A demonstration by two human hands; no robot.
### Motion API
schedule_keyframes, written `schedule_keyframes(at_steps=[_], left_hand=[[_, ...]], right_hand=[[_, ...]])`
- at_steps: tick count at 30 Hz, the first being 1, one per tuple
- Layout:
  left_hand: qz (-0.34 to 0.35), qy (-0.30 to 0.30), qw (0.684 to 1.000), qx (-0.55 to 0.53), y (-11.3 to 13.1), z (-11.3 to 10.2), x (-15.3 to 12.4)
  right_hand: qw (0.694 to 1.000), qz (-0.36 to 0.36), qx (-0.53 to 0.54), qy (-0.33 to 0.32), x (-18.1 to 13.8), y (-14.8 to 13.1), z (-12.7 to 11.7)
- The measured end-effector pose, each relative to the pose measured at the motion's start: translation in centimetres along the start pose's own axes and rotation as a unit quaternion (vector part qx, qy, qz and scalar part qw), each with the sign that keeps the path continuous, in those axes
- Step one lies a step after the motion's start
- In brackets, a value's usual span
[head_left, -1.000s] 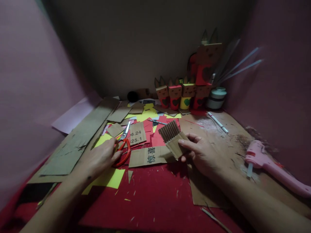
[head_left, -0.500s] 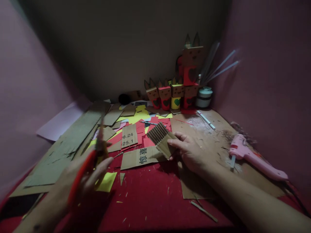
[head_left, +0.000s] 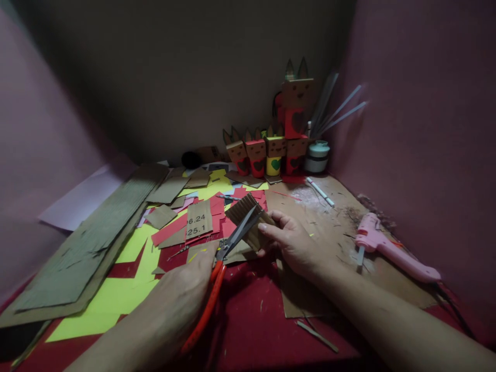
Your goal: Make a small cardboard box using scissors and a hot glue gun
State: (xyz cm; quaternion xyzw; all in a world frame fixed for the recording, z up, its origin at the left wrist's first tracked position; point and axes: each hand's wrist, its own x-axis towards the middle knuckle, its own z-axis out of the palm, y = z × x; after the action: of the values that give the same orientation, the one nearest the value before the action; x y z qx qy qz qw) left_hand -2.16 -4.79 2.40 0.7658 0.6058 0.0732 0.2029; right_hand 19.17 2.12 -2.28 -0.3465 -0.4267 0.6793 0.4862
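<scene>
Red-handled scissors (head_left: 219, 274) are in my left hand (head_left: 189, 287), with my fingers closed around the blades near the pivot and the handles hanging down toward me. The blades point up and to the right, lying over a small piece of corrugated cardboard (head_left: 248, 214) with its ridges showing. My right hand (head_left: 296, 240) pinches that piece at its lower right edge, thumb on top. Below the blades, a cardboard strip with printed characters (head_left: 244, 253) lies on the red cloth (head_left: 251, 310), partly covered by my left hand.
Paper and cardboard scraps (head_left: 199, 219) spread over the left and middle. Long cardboard sheets (head_left: 93, 243) lie at left. Several animal-faced cardboard figures (head_left: 256, 152) stand at the back beside a jar (head_left: 318, 157). A pink glue gun (head_left: 391, 250) rests at right near a white pen (head_left: 320, 192).
My left hand has brought the scissors rightward from the left side, and their blades now overlie the corrugated piece. My right hand keeps hold of it. The view has shifted slightly.
</scene>
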Motion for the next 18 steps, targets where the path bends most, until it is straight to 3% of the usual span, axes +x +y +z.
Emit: schedule_keyframes(at_steps=[3, 10, 18], left_hand=[[-0.016, -0.050, 0.998, 0.030, 1.0, -0.3, 0.6], [0.019, -0.046, 0.998, 0.047, 1.6, -0.4, 0.9], [0.011, -0.048, 0.996, 0.078, 0.9, -0.2, 1.0]], right_hand=[[1.000, -0.010, -0.005, -0.003, -0.1, -0.1, 0.1], [0.999, -0.006, 0.015, -0.029, -0.1, -0.1, 0.1], [0.999, -0.002, 0.015, -0.033, 0.0, 0.1, 0.0]])
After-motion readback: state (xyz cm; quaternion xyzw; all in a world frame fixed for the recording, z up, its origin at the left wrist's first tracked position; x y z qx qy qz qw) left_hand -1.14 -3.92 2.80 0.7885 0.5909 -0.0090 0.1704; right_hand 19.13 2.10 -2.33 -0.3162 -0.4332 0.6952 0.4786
